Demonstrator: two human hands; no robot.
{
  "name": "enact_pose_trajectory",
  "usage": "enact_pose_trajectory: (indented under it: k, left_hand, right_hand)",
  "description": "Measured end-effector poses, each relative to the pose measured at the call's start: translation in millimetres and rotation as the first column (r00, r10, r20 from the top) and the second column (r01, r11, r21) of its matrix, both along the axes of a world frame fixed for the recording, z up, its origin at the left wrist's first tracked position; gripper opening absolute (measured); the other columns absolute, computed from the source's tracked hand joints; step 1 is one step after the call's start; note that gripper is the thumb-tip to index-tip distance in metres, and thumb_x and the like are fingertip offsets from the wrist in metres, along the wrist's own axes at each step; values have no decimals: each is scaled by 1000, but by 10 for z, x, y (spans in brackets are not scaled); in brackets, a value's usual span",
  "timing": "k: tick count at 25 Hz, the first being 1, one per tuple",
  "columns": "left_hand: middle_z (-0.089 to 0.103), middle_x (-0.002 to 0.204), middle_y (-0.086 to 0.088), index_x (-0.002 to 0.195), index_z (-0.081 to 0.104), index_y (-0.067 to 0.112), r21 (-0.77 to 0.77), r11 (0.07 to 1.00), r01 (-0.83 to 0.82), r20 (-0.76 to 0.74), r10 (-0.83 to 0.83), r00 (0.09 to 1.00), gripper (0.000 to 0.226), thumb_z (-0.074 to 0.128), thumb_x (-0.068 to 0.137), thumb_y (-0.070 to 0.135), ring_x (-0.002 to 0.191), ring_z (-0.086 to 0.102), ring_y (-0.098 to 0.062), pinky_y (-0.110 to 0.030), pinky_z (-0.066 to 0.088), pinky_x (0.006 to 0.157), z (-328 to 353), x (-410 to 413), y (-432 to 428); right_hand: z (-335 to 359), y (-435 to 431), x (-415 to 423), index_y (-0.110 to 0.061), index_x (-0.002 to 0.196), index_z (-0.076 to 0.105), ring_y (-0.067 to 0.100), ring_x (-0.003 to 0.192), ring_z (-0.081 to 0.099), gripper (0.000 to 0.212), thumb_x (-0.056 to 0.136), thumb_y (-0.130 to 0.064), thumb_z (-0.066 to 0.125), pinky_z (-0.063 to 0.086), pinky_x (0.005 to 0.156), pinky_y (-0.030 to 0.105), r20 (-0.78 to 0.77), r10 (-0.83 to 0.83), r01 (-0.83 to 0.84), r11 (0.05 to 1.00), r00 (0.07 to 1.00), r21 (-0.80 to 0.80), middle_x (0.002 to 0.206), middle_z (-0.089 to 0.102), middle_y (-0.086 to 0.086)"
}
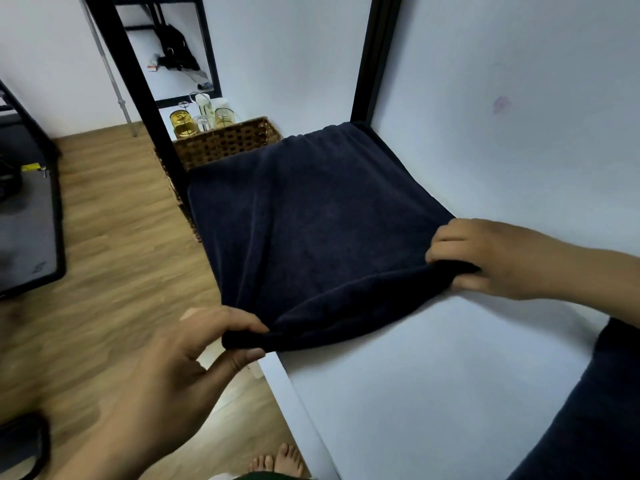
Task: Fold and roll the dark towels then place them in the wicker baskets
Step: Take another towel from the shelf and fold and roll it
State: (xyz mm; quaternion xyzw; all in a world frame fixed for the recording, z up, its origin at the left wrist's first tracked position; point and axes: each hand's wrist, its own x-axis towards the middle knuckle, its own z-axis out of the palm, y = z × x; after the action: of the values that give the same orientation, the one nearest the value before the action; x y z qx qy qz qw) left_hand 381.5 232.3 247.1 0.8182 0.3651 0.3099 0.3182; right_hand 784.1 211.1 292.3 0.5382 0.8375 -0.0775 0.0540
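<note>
Dark towel: a navy dark towel (311, 220) lies spread across the far half of a white tabletop (433, 375). Its near edge is gathered into a thick roll-like fold that sags between my two hands.

Left hand: my left hand (180, 368) is at the towel's near-left corner, just off the tabletop's edge. Its fingers (239, 320) and thumb pinch the bunched corner.

Right hand: my right hand (491, 258) is at the towel's near-right corner. Its fingers (446, 237) curl over the top of the fold, and the thumb presses from below, so the cloth is pinched between them.

Wicker basket: one brown wicker basket (225, 143) stands just beyond the towel's far-left corner, touching or nearly touching it. I cannot see inside it.

Second dark towel: a second dark towel (588, 410) sits to the near right of the spread towel, well apart from it and cut off by the picture's edge.

Behind the basket: glasses (183, 123), some with yellow liquid, stand beyond the towel.

Frame: a black post (145, 98) rises at the towel's far-left side, in front of the basket.

Right of the towel: a white wall (519, 116).

Left of the towel: a wooden floor (114, 237), lower down, with my bare feet (277, 460) nearest me.
</note>
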Motion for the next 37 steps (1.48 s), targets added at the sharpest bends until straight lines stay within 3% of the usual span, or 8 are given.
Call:
enact_pose_trajectory:
  k: [9, 12, 14, 17, 21, 27, 31, 37]
  left_hand:
    - [70, 71, -5, 81, 73, 14, -541, 824, -168, 271, 360, 893, 3, 72, 81, 11, 61, 62, -10, -15, 50, 56, -27, 53, 110]
    - [65, 70, -4, 79, 77, 19, -685, 718, -126, 291, 427, 856, 48, 89, 51, 55, 59, 54, -8, -15, 43, 49, 11, -27, 261]
    - [68, 69, -4, 79, 77, 21, -646, 740, -188, 250, 438, 864, 72, 88, 30, 73, 60, 56, -11, -15, 45, 49, 34, -97, 372]
    - [72, 76, -11, 79, 77, 23, -586, 802, -112, 259, 317, 913, 27, 83, 62, 43, 64, 65, -15, -18, 54, 57, 93, -89, 406]
    - [72, 78, -12, 80, 76, 23, -537, 838, -92, 271, 275, 923, 9, 75, 71, 24, 66, 66, -15, -18, 55, 60, 57, -127, 350]
    - [68, 75, -12, 84, 72, 15, -563, 827, 9, 283, 182, 942, 56, 87, 58, 62, 66, 63, -15, -19, 52, 60, 18, -207, 350]
    - [68, 76, -13, 82, 72, 17, -579, 815, 18, 310, 200, 929, 8, 71, 74, 18, 68, 62, -20, -21, 53, 61, 20, -204, 323]
    - [65, 73, -14, 84, 73, 11, -626, 778, 53, 391, 255, 884, 65, 92, 48, 62, 65, 58, -18, -21, 49, 57, 138, -196, 267]
  right_hand:
    - [11, 143, 450, -35, 106, 54, 5, 85, 56, 21, 100, -15, 50, 47, 79, 30, -70, -368, 350, 918, 927, -188, 91, 62, -16]
    - [-124, 163, 507, -37, 105, 38, 18, 75, 55, 38, 95, -1, 42, 48, 70, 35, -62, -502, 489, 859, 863, -151, 82, 60, -6]
    - [-160, 182, 456, -38, 105, 40, 24, 75, 54, 41, 92, 0, 40, 45, 68, 34, -127, -493, 484, 870, 861, -96, 80, 59, -3]
    - [55, 210, 199, -28, 112, 57, 16, 87, 55, 24, 95, -23, 42, 41, 77, 30, -291, -343, 394, 909, 893, 137, 88, 59, -13]
    - [21, 22, -89, -39, 114, 53, -5, 103, 47, 46, 77, -66, 54, 39, 86, 13, -140, -143, 133, 988, 980, -78, 109, 50, -26]
    - [-186, 9, 266, -28, 108, 56, 9, 102, 51, 53, 69, 7, 62, 46, 84, 24, -36, -148, 150, 987, 988, 53, 112, 53, -16]
    - [-130, 94, 311, -45, 101, 54, 2, 95, 54, 67, 71, 14, 57, 43, 80, 20, -175, -239, 238, 971, 955, -27, 104, 59, -26]
    - [330, 223, 417, -34, 94, 74, 11, 94, 69, 40, 98, 0, 54, 53, 87, 26, -346, -536, 357, 812, 770, -462, 97, 75, -3]
